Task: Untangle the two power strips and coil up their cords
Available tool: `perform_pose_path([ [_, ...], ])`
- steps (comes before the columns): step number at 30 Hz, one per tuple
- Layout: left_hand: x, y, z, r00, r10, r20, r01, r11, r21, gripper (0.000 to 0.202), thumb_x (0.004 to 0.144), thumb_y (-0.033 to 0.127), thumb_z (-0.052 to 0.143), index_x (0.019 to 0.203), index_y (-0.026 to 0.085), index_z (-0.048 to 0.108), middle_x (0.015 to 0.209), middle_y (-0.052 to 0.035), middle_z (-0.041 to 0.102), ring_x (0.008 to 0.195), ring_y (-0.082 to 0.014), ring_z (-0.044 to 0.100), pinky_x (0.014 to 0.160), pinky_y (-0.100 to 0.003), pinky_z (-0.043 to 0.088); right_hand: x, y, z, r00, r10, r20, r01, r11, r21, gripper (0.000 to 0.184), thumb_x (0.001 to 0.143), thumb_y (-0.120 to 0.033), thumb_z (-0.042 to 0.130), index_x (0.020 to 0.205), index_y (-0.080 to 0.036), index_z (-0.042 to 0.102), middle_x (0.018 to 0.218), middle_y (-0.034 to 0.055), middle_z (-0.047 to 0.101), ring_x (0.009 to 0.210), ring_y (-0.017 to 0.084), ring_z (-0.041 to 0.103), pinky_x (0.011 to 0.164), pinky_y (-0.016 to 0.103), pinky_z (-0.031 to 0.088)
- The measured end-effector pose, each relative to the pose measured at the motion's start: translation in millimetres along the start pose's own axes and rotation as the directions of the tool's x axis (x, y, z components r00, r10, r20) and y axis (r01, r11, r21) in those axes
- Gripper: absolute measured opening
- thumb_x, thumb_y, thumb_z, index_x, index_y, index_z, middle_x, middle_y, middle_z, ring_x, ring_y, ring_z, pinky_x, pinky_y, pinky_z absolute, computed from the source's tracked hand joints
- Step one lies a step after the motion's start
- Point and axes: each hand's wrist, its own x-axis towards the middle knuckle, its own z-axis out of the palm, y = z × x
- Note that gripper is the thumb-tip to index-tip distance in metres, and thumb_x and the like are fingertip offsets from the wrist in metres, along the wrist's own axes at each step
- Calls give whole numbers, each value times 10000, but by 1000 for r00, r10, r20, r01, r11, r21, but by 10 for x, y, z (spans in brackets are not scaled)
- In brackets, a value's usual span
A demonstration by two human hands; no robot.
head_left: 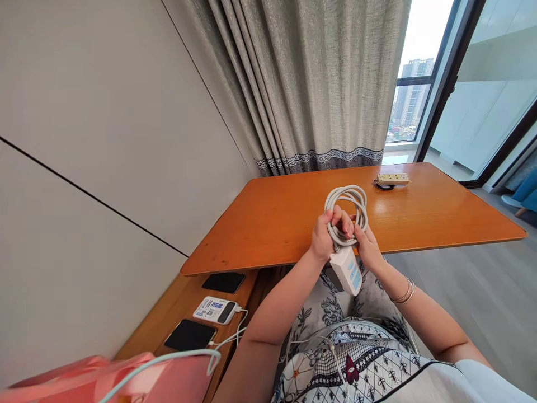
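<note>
A white power strip (346, 270) hangs just off the near edge of the wooden table, above my lap. Its white cord (350, 193) is wound into a coil of several loops. My left hand (327, 235) grips the coil on its left side, close to where the cord enters the strip. Around the coil's right side, my right hand (366, 242) is closed with the thumb pressed on the loops. Some fingers of both hands are hidden behind or inside the loops. The cord's plug end cannot be made out.
The orange-brown table (260, 224) spans the front, with a cream power strip (392, 179) at its far right. On a lower bench to the left lie a power bank (216, 310), a black phone (191, 334), a dark flat device (224, 282) and a pink bag (168, 380). White cables run beside my left arm.
</note>
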Motion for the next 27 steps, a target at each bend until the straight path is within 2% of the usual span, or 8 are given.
perform_pose_path([
  [4,60,100,53,986,-120,-115,89,966,-241,357,929,294,411,622,196,259,496,69,338,302,-18,240,328,-139,216,-52,93,40,993,-117,-6,117,993,-22,619,869,-676,544,1295,-228,527,943,45,660,829,194,644,799,348,561],
  [9,116,121,-6,957,-166,-239,61,918,-391,314,949,231,396,655,190,296,531,87,302,309,11,200,334,-89,204,-75,397,32,939,-328,-101,319,943,-95,768,910,-566,564,1531,-236,256,1243,132,612,1142,243,619,995,418,512],
  [12,107,80,-26,958,-151,-245,48,923,-381,325,955,241,382,650,193,279,522,92,272,300,7,176,327,-99,195,-101,615,-9,904,-428,-27,416,890,-187,997,829,-466,711,1580,-316,73,1453,127,476,1325,269,512,1103,472,434],
  [15,84,67,-9,964,-137,-227,56,941,-333,351,965,273,357,641,199,245,506,95,245,286,-1,144,315,-121,169,-126,689,-59,859,-501,104,510,825,-242,1212,692,-391,841,1568,-389,5,1590,96,306,1422,272,406,1170,478,355],
  [17,75,79,13,966,-128,-223,59,955,-291,370,962,299,378,640,200,224,497,97,229,282,-6,127,312,-131,157,-126,643,-84,848,-507,154,529,816,-233,1254,636,-367,872,1557,-381,21,1602,105,284,1444,268,374,1173,465,350],
  [20,69,96,42,972,-99,-212,45,968,-246,385,952,312,401,640,201,204,487,95,230,275,-11,130,311,-143,151,-118,517,-92,876,-456,154,479,861,-173,1164,605,-350,879,1505,-367,140,1563,118,353,1424,252,407,1136,435,393],
  [25,49,61,85,980,-70,-187,34,981,-189,397,934,324,413,631,199,189,462,84,263,266,-18,150,312,-162,155,-185,337,-49,936,-352,30,353,935,-29,1092,391,-422,948,1313,-323,371,1366,99,541,1263,275,550,1083,435,423],
  [27,40,36,108,979,-50,-199,17,987,-161,423,917,357,466,635,199,193,464,88,271,269,-18,170,321,-163,172,-239,291,-44,957,-289,-21,288,957,-40,909,412,-525,928,1160,-296,464,1201,75,614,1129,273,603,1031,441,458],
])
